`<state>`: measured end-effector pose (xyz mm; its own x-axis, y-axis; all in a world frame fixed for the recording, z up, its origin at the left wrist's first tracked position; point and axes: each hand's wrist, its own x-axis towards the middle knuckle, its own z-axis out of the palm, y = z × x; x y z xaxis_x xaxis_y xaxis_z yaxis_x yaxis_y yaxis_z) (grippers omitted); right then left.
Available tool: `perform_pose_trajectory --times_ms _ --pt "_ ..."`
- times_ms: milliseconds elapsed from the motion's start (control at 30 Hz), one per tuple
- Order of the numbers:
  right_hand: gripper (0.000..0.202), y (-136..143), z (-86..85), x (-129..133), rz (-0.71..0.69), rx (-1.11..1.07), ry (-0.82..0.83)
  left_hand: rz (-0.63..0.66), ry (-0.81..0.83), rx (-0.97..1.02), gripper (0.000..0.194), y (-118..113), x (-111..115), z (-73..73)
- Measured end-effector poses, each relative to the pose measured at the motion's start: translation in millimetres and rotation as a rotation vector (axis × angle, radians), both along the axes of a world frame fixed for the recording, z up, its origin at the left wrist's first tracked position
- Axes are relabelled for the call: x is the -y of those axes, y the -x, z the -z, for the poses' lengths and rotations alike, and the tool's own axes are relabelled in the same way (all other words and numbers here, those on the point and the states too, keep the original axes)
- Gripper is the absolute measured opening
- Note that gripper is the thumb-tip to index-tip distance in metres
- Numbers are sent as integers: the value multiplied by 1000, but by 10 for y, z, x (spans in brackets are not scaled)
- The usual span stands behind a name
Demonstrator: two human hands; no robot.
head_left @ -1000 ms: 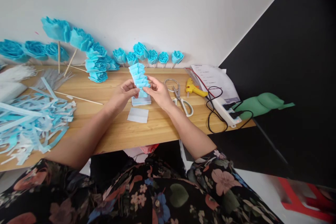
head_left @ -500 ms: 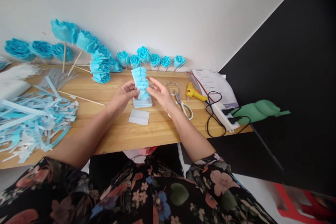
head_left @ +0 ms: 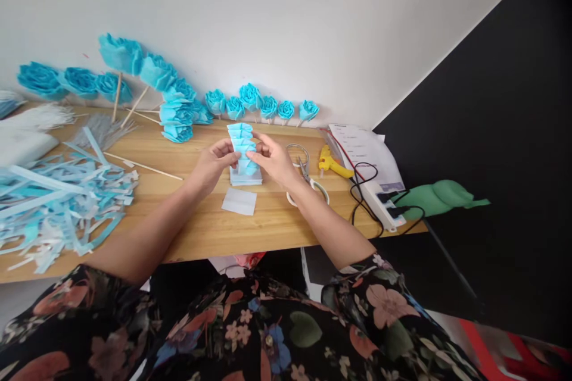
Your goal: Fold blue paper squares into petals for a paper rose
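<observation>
Left of frame centre, the left hand (head_left: 216, 161) and right hand (head_left: 276, 162) pinched a pleated blue strip (head_left: 242, 145) from both sides. A paper stack (head_left: 245, 180) showed below it, scissors (head_left: 304, 171) right of centre.

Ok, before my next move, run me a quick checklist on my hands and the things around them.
1. Left hand gripping the pleated blue paper: ok.
2. Right hand gripping its other side: ok.
3. Loose pale sheet uncovered, in front of the paper stack: ok.
4. Scissors in full view: not ok, your right forearm hides part of a handle.
5. Glue gun hot: cannot tell.
6. Plugs seated in the power strip: ok, two black ones are in.
</observation>
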<state>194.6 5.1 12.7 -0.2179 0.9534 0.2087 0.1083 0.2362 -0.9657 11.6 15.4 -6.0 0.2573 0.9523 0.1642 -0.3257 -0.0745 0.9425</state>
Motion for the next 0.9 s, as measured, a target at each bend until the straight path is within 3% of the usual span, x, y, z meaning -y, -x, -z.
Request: perform_pose_trajectory --times_ms 233,567,900 --pt "61 -5 84 -38 -56 -86 41 -32 6 -7 31 -2 5 -28" --pt "50 4 223 -33 -54 -70 39 30 -7 -3 40 -6 -2 -13" --pt "68 -61 179 7 -32 -153 97 56 9 -4 38 28 -66 93"
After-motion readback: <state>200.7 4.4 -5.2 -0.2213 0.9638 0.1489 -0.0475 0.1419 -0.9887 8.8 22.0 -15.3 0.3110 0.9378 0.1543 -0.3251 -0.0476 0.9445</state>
